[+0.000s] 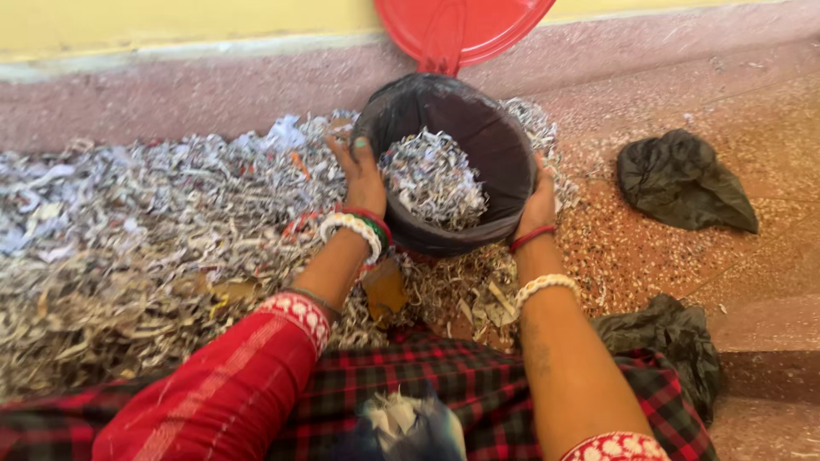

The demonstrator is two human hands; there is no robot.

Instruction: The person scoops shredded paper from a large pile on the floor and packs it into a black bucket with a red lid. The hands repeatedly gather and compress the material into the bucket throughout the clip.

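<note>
A round bin lined with a black bag (504, 158) stands on the floor, partly filled with shredded paper (431, 179). My left hand (363, 171) rests flat against the bin's left rim, fingers pointing away from me. My right hand (538, 205) grips the bin's right rim. Both wrists carry white and red bangles, and my sleeves are red.
A wide heap of shredded paper (145, 230) covers the floor to the left. The bin's red lid (457, 30) stands up behind it. One crumpled black bag (683, 179) lies at the right, another (670, 337) near my right elbow. Checked cloth (461, 376) covers my lap.
</note>
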